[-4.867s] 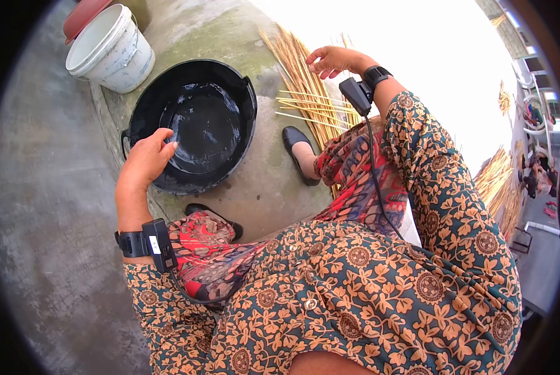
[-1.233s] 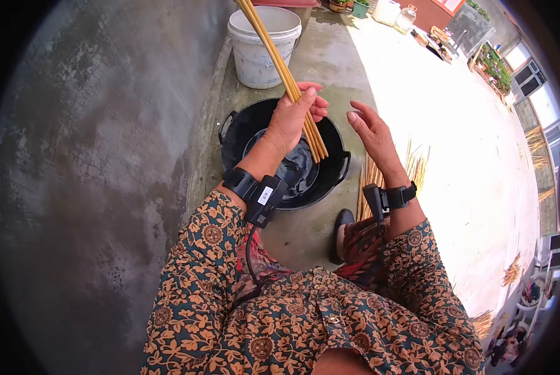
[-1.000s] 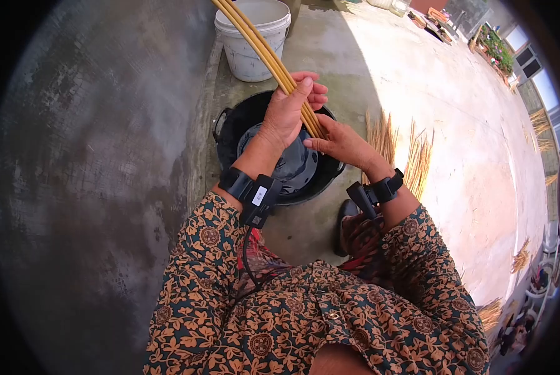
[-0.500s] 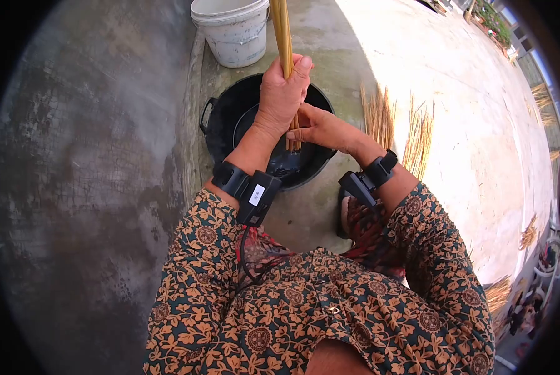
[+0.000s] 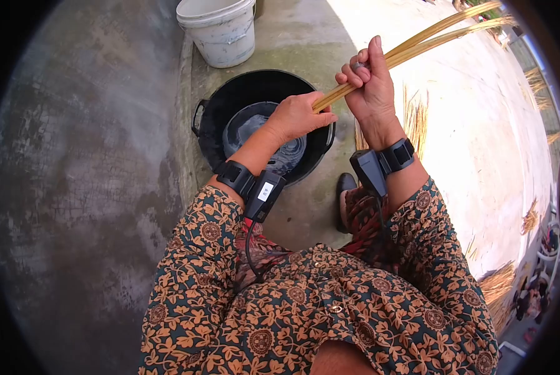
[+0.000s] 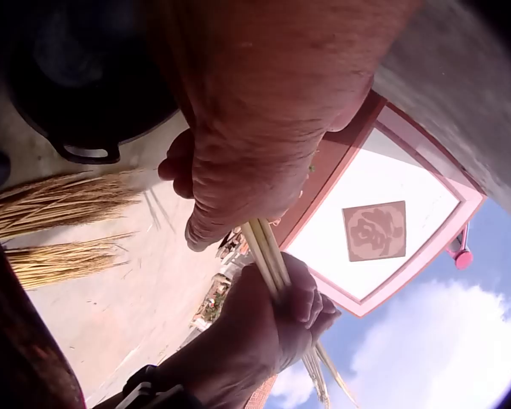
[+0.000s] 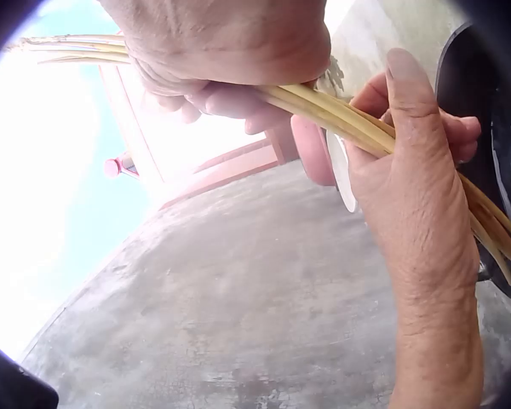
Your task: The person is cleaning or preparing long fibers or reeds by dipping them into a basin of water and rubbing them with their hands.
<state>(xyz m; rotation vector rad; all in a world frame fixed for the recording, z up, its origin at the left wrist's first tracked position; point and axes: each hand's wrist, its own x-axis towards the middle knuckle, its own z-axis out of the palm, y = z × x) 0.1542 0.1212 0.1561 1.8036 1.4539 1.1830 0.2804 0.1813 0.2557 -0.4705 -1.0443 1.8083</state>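
Observation:
A small bundle of long yellow stalks [image 5: 442,28] slants up to the right across both hands, its far part split into two strands. My left hand [image 5: 295,117] grips it near the lower end, above the black tub. Farther up, the right hand [image 5: 372,87] curls its fingers around the bundle, thumb pointing up, a ring on one finger. In the right wrist view, the left thumb [image 7: 417,111] lies across the stalks and their lower ends stick out past that hand. The round black tub [image 5: 212,140] below holds some water.
A white bucket [image 5: 223,40] stands beyond the tub along the grey wall [image 5: 92,187]. Bundles of dry straw [image 5: 415,122] lie on the sunlit ground to the right, with more straw [image 5: 497,287] farther back. One shoe [image 5: 344,187] shows beside the tub.
First both hands were without stalks. Then the left hand held the bundle upright while the right hand came to its lower end. Now the right hand holds higher up, and the bundle leans right.

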